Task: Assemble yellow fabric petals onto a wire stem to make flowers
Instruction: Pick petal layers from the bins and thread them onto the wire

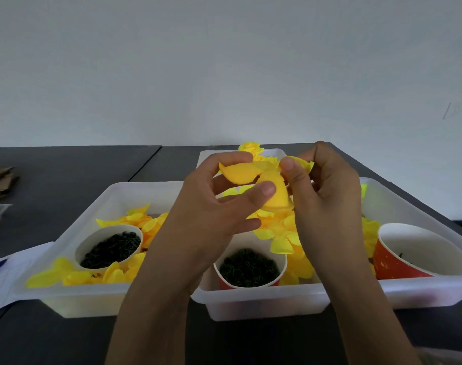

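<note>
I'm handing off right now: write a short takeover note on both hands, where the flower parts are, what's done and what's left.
Left hand: pinches the yellow petals held above the trays.
Right hand: pinches the same petals from the other side.
Stem: not visible, perhaps hidden by the fingers.
Loose petals lie in the white trays. Two cups hold dark small parts; the right cup looks nearly empty.
Done: a few petals gathered.
Left: add more petals, finish the flower.

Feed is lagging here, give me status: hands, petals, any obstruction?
Left hand and right hand both pinching yellow petals, held above the white trays. Wire stem not visible. Nothing in the way.
</note>
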